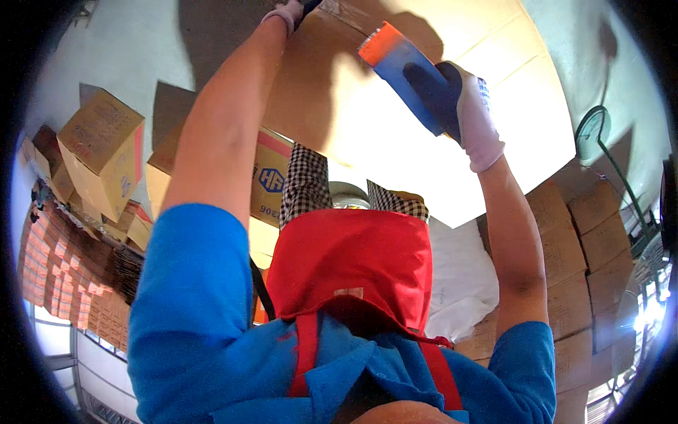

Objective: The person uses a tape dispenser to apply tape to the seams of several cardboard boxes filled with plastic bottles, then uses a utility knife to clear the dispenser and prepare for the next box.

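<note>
One tape dispenser [397, 73], held in the right hand [453, 97], juts beyond its fingers; how the left hand [288, 12] grips, I cannot tell.

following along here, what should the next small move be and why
Probably bring the orange end of the blue tool against the large cardboard: the right hand grips the tool with that end over the cardboard, and the left hand is clear of it, up to its left. Whether tool and cardboard touch, I can't tell.
</note>
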The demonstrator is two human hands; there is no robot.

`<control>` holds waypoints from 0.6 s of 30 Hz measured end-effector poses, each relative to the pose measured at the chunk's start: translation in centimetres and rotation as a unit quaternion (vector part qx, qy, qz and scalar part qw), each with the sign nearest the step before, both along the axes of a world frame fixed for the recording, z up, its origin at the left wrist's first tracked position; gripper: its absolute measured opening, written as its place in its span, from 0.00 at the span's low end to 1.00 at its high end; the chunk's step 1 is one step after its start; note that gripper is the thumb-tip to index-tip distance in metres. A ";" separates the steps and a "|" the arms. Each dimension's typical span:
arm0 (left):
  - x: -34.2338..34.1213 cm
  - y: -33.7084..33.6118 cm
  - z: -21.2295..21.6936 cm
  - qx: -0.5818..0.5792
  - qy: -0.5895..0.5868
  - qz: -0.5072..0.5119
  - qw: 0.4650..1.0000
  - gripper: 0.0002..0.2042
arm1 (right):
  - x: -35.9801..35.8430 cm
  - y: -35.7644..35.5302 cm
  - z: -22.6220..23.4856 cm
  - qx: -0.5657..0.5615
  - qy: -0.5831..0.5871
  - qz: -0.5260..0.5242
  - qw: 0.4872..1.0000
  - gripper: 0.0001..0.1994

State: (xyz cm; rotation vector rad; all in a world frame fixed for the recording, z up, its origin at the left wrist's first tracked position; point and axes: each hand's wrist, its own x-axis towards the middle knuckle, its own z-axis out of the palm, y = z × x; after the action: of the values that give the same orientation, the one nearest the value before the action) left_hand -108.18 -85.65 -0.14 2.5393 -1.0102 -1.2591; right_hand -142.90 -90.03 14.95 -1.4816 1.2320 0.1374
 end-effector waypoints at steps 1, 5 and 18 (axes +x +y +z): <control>0.1 0.1 -0.3 0.007 0.013 0.011 1.000 0.28 | 0.4 -0.2 1.0 0.052 -0.008 -0.032 0.998 0.20; -1.6 -0.1 0.5 0.043 0.076 0.056 0.995 0.30 | -0.3 0.0 1.6 0.186 -0.072 -0.229 0.953 0.21; -11.5 -3.3 5.1 -0.155 -0.128 0.035 0.979 0.27 | -2.7 -0.2 -0.6 -0.148 -0.044 0.133 0.979 0.11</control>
State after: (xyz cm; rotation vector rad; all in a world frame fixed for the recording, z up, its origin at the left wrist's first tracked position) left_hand -119.69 -88.94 4.98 2.5024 -1.0570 -0.7013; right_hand -145.62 -90.27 14.32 -1.8892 1.0082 0.0666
